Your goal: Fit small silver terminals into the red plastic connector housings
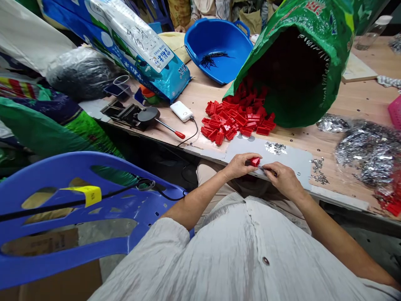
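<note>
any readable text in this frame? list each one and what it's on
Nothing reads with certainty.
Blue and white plastic sack: large Chinese characters on its white label, handwriting beside them; too tilted to quote.
Green woven sack: red characters near its top, cut off by the frame edge.
Yellow tag on the black cable across the blue plastic chair: small print, too blurred.
White power bank: no text visible.

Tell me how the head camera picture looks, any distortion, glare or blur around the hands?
Head view: wide-angle bending curves the table edge and blue chair; light is even with soft shadows; the metal bits glint; the green sack mouth is dark inside; the left hand and right hand on the red part are fairly sharp.
</note>
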Tool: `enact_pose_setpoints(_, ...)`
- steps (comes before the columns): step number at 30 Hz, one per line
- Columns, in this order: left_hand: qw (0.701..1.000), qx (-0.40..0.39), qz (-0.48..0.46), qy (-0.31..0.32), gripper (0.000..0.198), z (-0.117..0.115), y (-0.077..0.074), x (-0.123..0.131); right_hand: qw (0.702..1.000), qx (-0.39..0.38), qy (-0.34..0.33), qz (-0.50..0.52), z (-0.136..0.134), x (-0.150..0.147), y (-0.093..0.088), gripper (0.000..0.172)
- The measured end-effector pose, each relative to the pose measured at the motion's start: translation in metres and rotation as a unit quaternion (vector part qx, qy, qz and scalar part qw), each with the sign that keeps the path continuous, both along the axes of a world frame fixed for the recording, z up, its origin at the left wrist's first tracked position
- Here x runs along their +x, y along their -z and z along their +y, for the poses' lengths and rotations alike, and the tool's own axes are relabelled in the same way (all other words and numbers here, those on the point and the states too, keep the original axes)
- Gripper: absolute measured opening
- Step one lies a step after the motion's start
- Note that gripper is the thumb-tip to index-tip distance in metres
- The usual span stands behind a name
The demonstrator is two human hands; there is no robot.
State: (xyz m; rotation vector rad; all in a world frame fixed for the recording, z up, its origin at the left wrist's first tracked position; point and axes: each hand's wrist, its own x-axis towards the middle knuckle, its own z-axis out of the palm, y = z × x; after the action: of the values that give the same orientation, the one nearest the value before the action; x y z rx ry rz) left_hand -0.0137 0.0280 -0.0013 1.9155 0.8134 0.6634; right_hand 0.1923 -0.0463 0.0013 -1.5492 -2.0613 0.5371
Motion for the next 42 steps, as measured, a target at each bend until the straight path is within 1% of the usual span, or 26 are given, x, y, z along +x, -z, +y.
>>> enact_pose_setpoints(5, 1.000, -0.007, -0.004, 0.007, 0.042, 0.002, 0.001, -0.001, 1.000, 0.010, 0.004, -0.020, -0.002, -0.001, 0.003, 0.022)
enact_pose_setpoints(9, 1.000, -0.005, -0.002, 0.013, 0.036, 0.003, 0.000, 0.000, 0.999, 0.008, 0.015, -0.039, -0.004, -0.009, -0.001, 0.021)
enact_pose_setpoints(12, 1.000, 0.000, -0.008, 0.014, 0.032, 0.004, 0.000, 0.000, 0.997, 0.002, 0.044, -0.064, -0.005, -0.019, -0.006, 0.020)
enact_pose_setpoints(15, 1.000, -0.004, -0.014, 0.009, 0.033, 0.004, 0.001, 0.001, 0.994, -0.006, 0.073, -0.077, -0.005, -0.026, -0.008, 0.021)
enact_pose_setpoints(17, 1.000, -0.013, -0.022, 0.008, 0.034, 0.003, 0.002, 0.001, 0.996, -0.014, 0.069, -0.062, -0.004, -0.026, -0.008, 0.021)
enact_pose_setpoints(20, 0.999, -0.021, -0.041, 0.003, 0.033, 0.000, 0.001, 0.001, 0.998, -0.031, 0.043, -0.022, -0.003, -0.018, -0.007, 0.020)
enact_pose_setpoints(22, 0.998, -0.026, -0.053, -0.005, 0.031, -0.004, 0.001, 0.000, 0.999, -0.037, 0.033, -0.002, -0.004, -0.012, -0.008, 0.023)
enact_pose_setpoints(25, 0.995, -0.051, -0.078, -0.040, 0.031, -0.013, 0.000, -0.002, 0.999, -0.026, 0.029, 0.029, -0.010, -0.006, -0.011, 0.026)
enact_pose_setpoints(27, 0.985, -0.092, -0.123, -0.076, 0.035, -0.020, -0.002, -0.002, 0.997, -0.034, 0.028, 0.059, -0.015, -0.004, -0.015, 0.025)
enact_pose_setpoints(29, 0.962, -0.161, -0.195, -0.104, 0.037, -0.029, -0.006, -0.001, 0.993, -0.066, 0.017, 0.093, -0.020, -0.005, -0.021, 0.027)
enact_pose_setpoints(30, 0.944, -0.206, -0.233, -0.110, 0.037, -0.034, -0.008, 0.000, 0.991, -0.085, 0.006, 0.104, -0.022, -0.005, -0.023, 0.030)
enact_pose_setpoints(33, 0.872, -0.354, -0.324, -0.101, 0.033, -0.047, -0.015, 0.003, 0.988, -0.114, -0.031, 0.101, -0.025, -0.009, -0.030, 0.043)
enact_pose_setpoints(35, 0.826, -0.426, -0.357, -0.100, 0.035, -0.055, -0.019, 0.005, 0.989, -0.111, -0.044, 0.089, -0.027, -0.013, -0.032, 0.046)
enact_pose_setpoints(38, 0.777, -0.486, -0.382, -0.120, 0.034, -0.063, -0.023, 0.008, 0.990, -0.100, -0.046, 0.092, -0.027, -0.015, -0.032, 0.045)
enact_pose_setpoints(42, 0.725, -0.536, -0.411, -0.134, 0.021, -0.070, -0.027, 0.012, 0.991, -0.090, -0.044, 0.089, -0.028, -0.015, -0.031, 0.045)
